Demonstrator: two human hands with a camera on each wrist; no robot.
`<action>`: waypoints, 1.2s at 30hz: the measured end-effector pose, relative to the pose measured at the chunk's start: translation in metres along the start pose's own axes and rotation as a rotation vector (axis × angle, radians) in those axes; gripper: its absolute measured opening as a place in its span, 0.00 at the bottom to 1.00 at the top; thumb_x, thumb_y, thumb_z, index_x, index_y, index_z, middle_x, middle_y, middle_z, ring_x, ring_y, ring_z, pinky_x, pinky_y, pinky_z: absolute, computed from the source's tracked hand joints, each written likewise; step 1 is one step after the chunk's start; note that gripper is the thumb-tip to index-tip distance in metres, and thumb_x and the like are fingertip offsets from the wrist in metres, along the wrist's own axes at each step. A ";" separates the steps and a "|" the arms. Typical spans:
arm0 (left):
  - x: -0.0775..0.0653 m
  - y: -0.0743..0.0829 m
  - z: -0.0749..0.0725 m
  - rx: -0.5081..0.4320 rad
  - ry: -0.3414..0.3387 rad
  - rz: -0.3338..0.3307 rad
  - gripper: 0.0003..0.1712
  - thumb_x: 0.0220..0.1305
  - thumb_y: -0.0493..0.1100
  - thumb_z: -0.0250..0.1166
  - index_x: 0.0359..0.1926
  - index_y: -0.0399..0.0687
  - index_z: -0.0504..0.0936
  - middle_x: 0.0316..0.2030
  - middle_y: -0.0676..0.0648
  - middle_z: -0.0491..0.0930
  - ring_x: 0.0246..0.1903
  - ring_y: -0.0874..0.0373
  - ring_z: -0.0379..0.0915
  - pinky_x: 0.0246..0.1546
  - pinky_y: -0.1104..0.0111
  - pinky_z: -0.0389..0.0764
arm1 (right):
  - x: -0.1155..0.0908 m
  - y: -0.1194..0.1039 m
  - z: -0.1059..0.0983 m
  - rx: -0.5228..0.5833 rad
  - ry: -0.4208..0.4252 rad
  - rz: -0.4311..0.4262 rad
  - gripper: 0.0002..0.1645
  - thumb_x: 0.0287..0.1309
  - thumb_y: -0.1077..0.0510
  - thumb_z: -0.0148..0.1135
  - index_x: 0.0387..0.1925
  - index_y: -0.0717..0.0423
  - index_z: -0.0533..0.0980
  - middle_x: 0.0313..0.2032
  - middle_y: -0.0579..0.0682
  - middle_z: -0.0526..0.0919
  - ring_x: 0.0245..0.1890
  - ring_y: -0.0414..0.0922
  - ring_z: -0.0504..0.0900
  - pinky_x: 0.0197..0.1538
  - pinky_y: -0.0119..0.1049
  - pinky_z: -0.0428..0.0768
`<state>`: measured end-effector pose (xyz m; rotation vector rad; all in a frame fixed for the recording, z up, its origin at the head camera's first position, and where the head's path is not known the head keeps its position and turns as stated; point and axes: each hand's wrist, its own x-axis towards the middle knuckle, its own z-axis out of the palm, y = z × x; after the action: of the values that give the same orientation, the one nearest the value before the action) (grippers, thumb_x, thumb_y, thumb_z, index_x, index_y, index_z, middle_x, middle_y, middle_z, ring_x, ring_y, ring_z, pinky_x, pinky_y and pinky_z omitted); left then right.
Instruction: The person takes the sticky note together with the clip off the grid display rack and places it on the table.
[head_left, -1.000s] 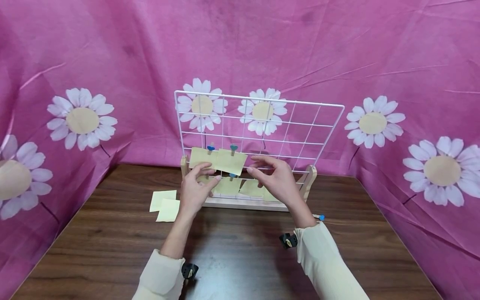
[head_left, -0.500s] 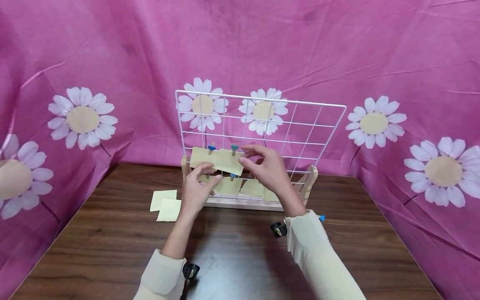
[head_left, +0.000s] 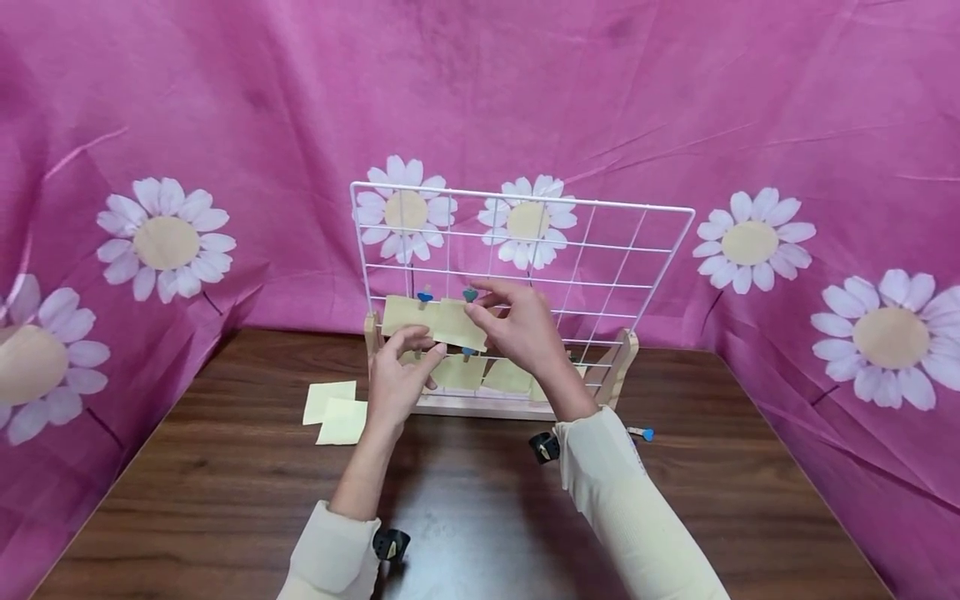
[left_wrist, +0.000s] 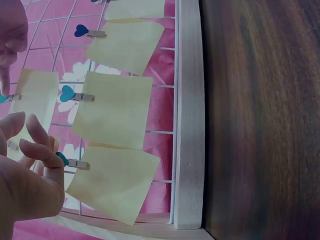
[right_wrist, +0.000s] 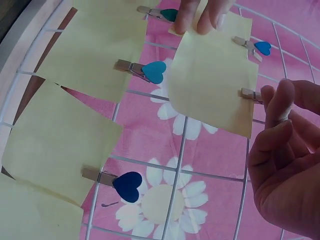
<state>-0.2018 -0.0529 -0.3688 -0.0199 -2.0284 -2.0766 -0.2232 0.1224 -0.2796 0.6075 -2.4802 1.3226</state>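
Pale yellow sticky notes hang by heart-topped wooden clothespins on a white wire grid [head_left: 633, 287]. My right hand [head_left: 525, 329] is at the upper right note [head_left: 452, 321], pinching its teal-heart clothespin [right_wrist: 247, 93] between thumb and forefinger; the fingertips hide the heart in the right wrist view. My left hand [head_left: 393, 385] holds the lower edge where the two upper notes meet, fingertips [right_wrist: 215, 17] against the paper. How its fingers lie behind the paper is partly hidden. The upper left note [head_left: 401, 315] hangs from a blue-heart clothespin [head_left: 425, 297].
Below hangs a row of several notes [left_wrist: 114, 107] with blue and teal clothespins. Two loose notes [head_left: 342, 423] lie left of the grid. One blue-heart clothespin [head_left: 647, 434] lies on the brown table [head_left: 225, 500] to the right. A pink flowered cloth [head_left: 300, 100] surrounds it.
My right hand has moved left, from beside the upper right note to its teal-heart clothespin. The left hand has stayed nearly still at the notes' lower edge.
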 end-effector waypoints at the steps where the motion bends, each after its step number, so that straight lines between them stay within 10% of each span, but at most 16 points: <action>1: 0.000 0.000 0.001 -0.008 0.001 -0.005 0.22 0.63 0.38 0.72 0.57 0.40 0.80 0.47 0.40 0.82 0.14 0.61 0.72 0.19 0.72 0.76 | 0.000 0.000 0.000 -0.021 -0.006 0.000 0.23 0.65 0.58 0.67 0.61 0.57 0.80 0.41 0.57 0.89 0.32 0.50 0.88 0.28 0.37 0.84; 12: 0.002 0.002 0.008 -0.139 -0.006 -0.045 0.20 0.64 0.35 0.69 0.57 0.39 0.80 0.42 0.44 0.79 0.16 0.62 0.73 0.14 0.75 0.70 | 0.002 0.003 0.002 -0.040 0.004 0.023 0.22 0.67 0.59 0.65 0.61 0.57 0.80 0.39 0.58 0.88 0.27 0.53 0.87 0.24 0.37 0.83; 36: 0.007 0.009 0.006 -0.007 0.065 0.068 0.08 0.67 0.35 0.66 0.43 0.33 0.85 0.28 0.48 0.78 0.15 0.62 0.73 0.21 0.70 0.79 | 0.002 0.008 0.018 0.004 0.210 -0.049 0.07 0.66 0.61 0.67 0.42 0.58 0.87 0.30 0.54 0.89 0.10 0.42 0.78 0.14 0.34 0.76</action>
<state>-0.2077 -0.0485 -0.3587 -0.0217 -1.9548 -2.0166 -0.2295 0.1106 -0.2942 0.4994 -2.2808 1.3015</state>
